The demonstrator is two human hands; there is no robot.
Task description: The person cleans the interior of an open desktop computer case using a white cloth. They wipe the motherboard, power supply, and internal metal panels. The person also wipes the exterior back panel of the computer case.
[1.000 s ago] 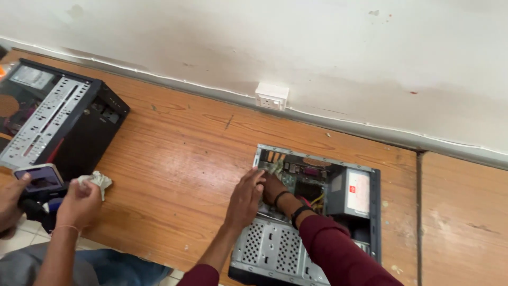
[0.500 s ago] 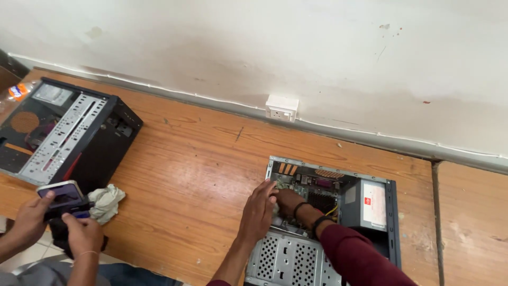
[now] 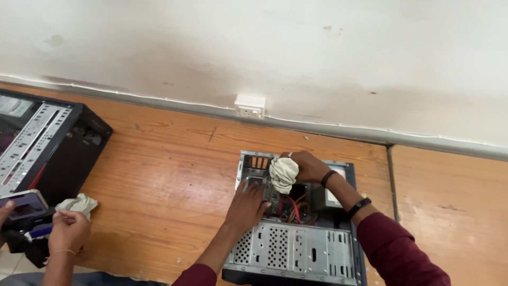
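Item: open PC case [image 3: 296, 233], lying on its side on the wooden desk [image 3: 159, 159], near the desk's front edge and just below the wall socket [image 3: 250, 106]. A pale cloth [image 3: 283, 173] is now being held bunched in the right hand [image 3: 309, 167], closed around it above the case's rear corner; half a second ago that hand was being kept down inside the case with no cloth showing, so the cloth is being lifted clear of the interior, and the wiping of that corner is judged to be pausing or shifting to another spot. The left hand [image 3: 246, 206] is being rested flat and open on the board inside, fingers spread, gripping nothing, much as before. Red and yellow wires [image 3: 292, 206] are being left exposed beside it. Further out: a second, black case [image 3: 42, 148] is being kept at the desk's left end, well apart. Another person's hand [image 3: 69, 230] is being closed on a second cloth [image 3: 78, 204] there, beside a phone [image 3: 24, 205].
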